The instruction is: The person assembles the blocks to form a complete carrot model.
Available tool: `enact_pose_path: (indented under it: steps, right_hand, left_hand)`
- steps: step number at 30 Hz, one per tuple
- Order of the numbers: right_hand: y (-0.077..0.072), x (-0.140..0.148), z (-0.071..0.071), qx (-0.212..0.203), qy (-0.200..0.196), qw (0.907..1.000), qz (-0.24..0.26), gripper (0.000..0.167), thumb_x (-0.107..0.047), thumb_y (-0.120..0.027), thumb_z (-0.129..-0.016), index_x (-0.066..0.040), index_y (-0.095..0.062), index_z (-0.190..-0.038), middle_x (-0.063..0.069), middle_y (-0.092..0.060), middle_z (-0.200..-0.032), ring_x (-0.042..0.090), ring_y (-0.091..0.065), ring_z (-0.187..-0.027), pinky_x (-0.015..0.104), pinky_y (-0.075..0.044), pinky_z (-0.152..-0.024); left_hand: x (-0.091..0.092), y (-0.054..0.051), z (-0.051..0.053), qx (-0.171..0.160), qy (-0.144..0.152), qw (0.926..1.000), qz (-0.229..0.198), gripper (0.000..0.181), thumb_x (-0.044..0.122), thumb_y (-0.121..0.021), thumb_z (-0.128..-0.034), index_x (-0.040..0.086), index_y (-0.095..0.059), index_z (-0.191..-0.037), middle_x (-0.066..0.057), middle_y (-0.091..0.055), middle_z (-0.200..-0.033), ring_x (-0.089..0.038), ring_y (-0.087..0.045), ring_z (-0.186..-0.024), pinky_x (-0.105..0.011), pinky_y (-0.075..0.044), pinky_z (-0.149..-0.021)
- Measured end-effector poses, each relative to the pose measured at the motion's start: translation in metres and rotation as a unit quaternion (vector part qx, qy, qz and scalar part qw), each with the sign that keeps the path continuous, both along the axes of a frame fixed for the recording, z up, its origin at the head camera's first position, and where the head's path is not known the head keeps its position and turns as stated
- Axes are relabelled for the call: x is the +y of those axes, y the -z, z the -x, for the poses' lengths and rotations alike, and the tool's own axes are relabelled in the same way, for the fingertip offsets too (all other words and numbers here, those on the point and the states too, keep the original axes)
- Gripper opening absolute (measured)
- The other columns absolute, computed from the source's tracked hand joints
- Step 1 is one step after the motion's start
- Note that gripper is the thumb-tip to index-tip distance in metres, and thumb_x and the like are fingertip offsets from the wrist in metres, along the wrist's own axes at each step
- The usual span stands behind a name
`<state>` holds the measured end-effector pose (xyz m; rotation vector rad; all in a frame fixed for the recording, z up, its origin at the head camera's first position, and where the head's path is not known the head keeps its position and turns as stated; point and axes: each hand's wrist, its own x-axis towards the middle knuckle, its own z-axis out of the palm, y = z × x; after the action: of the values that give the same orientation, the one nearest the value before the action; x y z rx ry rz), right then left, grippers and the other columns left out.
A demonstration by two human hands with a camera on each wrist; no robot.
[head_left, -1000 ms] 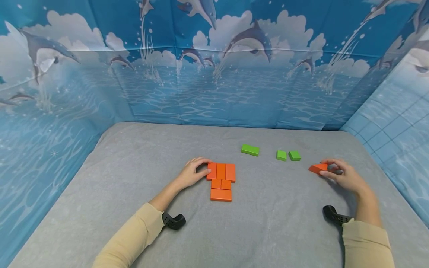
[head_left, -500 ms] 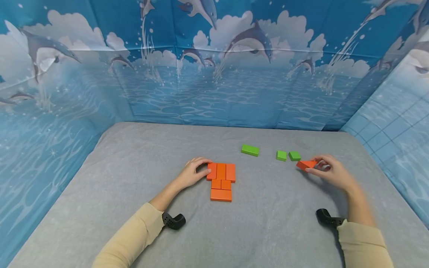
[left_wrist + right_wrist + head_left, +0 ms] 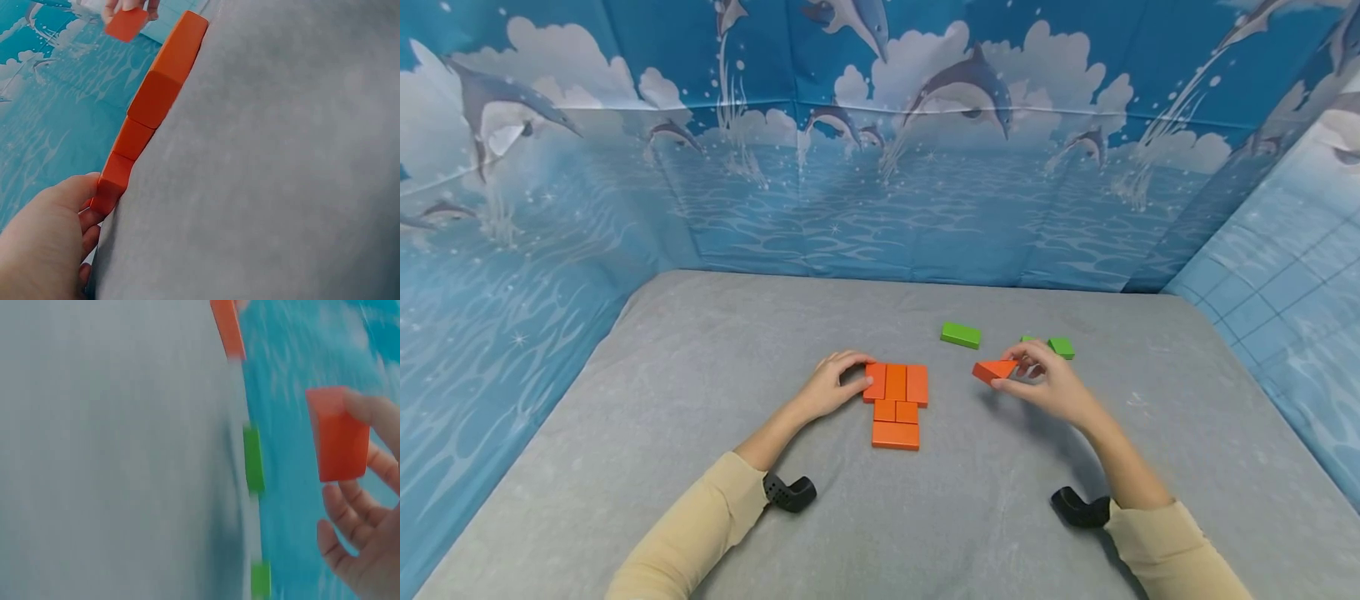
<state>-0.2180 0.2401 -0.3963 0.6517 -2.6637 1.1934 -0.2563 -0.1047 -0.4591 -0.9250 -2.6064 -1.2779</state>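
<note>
Several orange blocks [image 3: 896, 383] lie together on the grey surface, three side by side at the far end, two small ones in the middle and a wide one nearest the person. The left hand [image 3: 831, 387] holds the far-left block [image 3: 875, 381] of this group between thumb and fingers; the left wrist view shows that hand [image 3: 47, 234] at the end of the row. The right hand [image 3: 1051, 385] pinches a triangular orange block [image 3: 993, 371] above the surface, to the right of the group. In the right wrist view this block [image 3: 340, 440] is between the thumb and fingers.
A long green block [image 3: 960, 335] lies beyond and right of the orange group. Two small green blocks are farther right; one [image 3: 1062, 347] shows beside the right hand, the other is mostly hidden behind it. A blue dolphin-print curtain [image 3: 865, 208] stands around the grey surface [image 3: 700, 350].
The right hand has carried the triangular orange block leftward, from right of the small green blocks towards the orange group. The left hand and the grouped blocks have stayed in place.
</note>
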Motion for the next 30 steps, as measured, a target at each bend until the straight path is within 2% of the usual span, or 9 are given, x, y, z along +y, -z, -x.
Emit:
enact_pose_path:
  steps: [5, 13, 20, 26, 30]
  right_hand:
    - [0.004, -0.041, -0.014, 0.018, -0.029, 0.9994, 0.011, 0.028, -0.011, -0.077, -0.073, -0.008, -0.060, -0.096, 0.004, -0.054, -0.090, 0.023, -0.049, -0.075, 0.034, -0.045, -0.066]
    - [0.004, -0.092, -0.040, 0.008, -0.024, 0.9997, -0.006, 0.032, -0.020, -0.078, -0.073, -0.011, -0.058, -0.096, 0.001, -0.053, -0.090, 0.023, -0.051, -0.077, 0.037, -0.045, -0.066]
    - [0.008, -0.114, -0.056, 0.027, -0.034, 0.9982, -0.042, 0.033, -0.027, -0.079, -0.070, -0.014, -0.058, -0.092, -0.007, -0.053, -0.084, 0.016, -0.052, -0.075, 0.032, -0.046, -0.066]
    - [0.011, -0.125, -0.066, 0.031, -0.036, 0.9966, -0.068, 0.035, -0.033, -0.080, -0.068, -0.016, -0.058, -0.089, -0.011, -0.052, -0.081, 0.014, -0.050, -0.072, 0.024, -0.040, -0.065]
    - [0.015, -0.129, -0.070, 0.032, -0.040, 0.9963, -0.069, 0.036, -0.034, -0.081, -0.066, -0.016, -0.057, -0.087, -0.011, -0.050, -0.078, 0.013, -0.049, -0.071, 0.023, -0.039, -0.065]
  left_hand:
    - [0.000, -0.002, -0.001, 0.000, 0.000, 1.0000, 0.000, 0.033, 0.020, -0.062, -0.0875, 0.007, -0.060, -0.118, -0.009, -0.058, -0.119, -0.026, -0.048, -0.115, -0.049, -0.029, -0.099]
    - [0.000, -0.002, 0.000, 0.005, -0.002, 1.0000, 0.002, 0.032, 0.020, -0.062, -0.0876, 0.007, -0.061, -0.117, -0.009, -0.059, -0.118, -0.025, -0.049, -0.114, -0.048, -0.030, -0.099]
    - [0.000, -0.002, -0.001, 0.007, -0.007, 0.9999, 0.003, 0.031, 0.021, -0.062, -0.0876, 0.008, -0.061, -0.116, -0.008, -0.059, -0.116, -0.026, -0.050, -0.112, -0.049, -0.031, -0.097]
    - [0.000, -0.002, -0.002, 0.005, -0.008, 1.0000, 0.000, 0.032, 0.021, -0.062, -0.0873, 0.007, -0.061, -0.116, -0.008, -0.059, -0.117, -0.026, -0.049, -0.113, -0.049, -0.030, -0.097]
    - [0.000, -0.002, -0.001, 0.004, -0.007, 1.0000, -0.002, 0.031, 0.021, -0.062, -0.0873, 0.008, -0.061, -0.116, -0.008, -0.059, -0.117, -0.026, -0.049, -0.113, -0.049, -0.030, -0.098]
